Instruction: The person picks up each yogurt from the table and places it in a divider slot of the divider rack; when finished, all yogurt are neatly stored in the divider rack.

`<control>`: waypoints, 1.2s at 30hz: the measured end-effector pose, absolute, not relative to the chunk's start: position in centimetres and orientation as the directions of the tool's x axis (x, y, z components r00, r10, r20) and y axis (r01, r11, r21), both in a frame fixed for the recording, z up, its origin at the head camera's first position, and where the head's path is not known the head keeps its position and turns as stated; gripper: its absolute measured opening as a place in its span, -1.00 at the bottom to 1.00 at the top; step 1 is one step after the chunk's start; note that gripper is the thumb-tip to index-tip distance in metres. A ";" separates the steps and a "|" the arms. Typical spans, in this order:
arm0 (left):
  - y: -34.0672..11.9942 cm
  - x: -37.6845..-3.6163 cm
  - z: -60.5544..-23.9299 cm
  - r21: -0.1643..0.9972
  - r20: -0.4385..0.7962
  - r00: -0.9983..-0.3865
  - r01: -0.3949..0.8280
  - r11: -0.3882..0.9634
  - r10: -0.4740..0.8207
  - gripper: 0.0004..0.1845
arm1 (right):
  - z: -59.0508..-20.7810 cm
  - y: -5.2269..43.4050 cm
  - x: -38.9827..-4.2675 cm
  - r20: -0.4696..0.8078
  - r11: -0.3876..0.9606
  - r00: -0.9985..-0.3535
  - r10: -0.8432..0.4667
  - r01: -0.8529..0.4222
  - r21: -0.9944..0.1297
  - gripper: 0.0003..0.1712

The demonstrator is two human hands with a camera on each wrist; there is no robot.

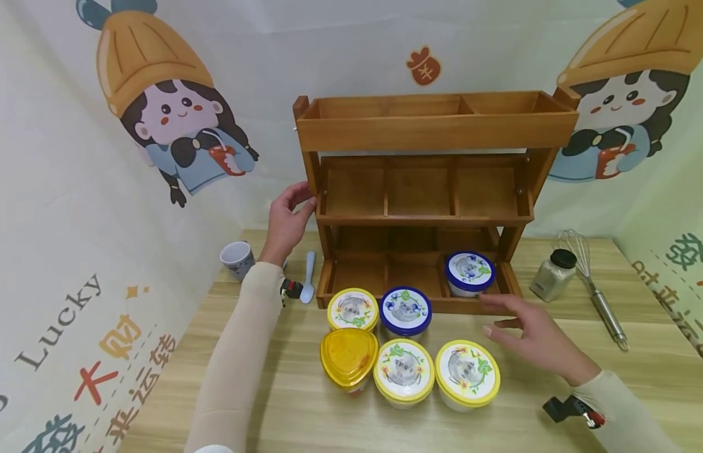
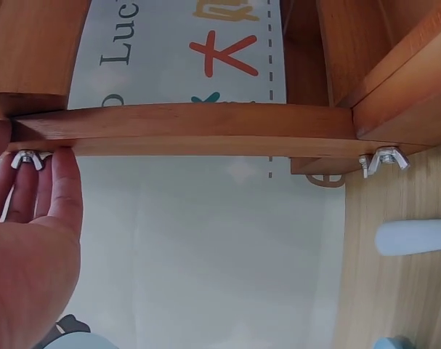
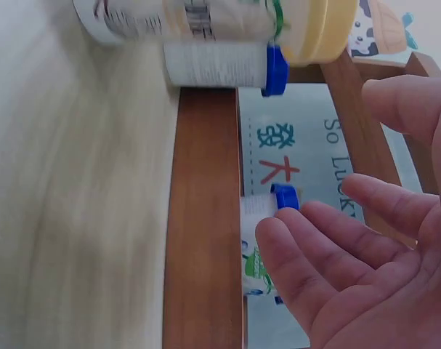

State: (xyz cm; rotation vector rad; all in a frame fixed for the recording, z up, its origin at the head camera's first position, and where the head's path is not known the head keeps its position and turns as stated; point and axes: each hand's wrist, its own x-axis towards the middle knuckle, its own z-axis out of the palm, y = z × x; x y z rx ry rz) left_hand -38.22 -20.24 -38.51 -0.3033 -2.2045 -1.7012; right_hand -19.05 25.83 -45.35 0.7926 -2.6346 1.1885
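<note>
Item: blue-lidded tub [image 1: 470,272], round, without a long axis; we are finding it in the bottom-right compartment of the wooden rack [image 1: 438,133], just beyond and left of the right hand's [image 1: 535,336] fingertips.
Right hand: nearer; we are seeing loosely spread fingers holding nothing, contact uncertain.
Left hand [image 1: 287,221]: farther; we are gripping the rack's left post [image 2: 213,129].

Blue-lid tub [image 1: 470,274], rack [image 1: 438,133] btm R.
</note>
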 end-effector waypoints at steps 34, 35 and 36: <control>-20.2 -38.3 -37.5 0.880 0.352 -0.936 0.322 0.350 -0.025 -0.56 | -47.0 24.7 -14.7 0.129 0.399 -0.818 -0.560 -0.403 -0.824 0.11; -20.1 -38.3 -37.5 0.880 0.352 -0.936 0.322 0.350 -0.024 -0.56 | -47.0 24.7 -14.8 0.137 0.407 -0.824 -0.551 -0.408 -0.817 0.11; -20.1 -38.4 -37.5 0.880 0.351 -0.936 0.322 0.350 -0.024 -0.56 | -47.0 24.8 -14.9 0.144 0.418 -0.829 -0.540 -0.412 -0.810 0.10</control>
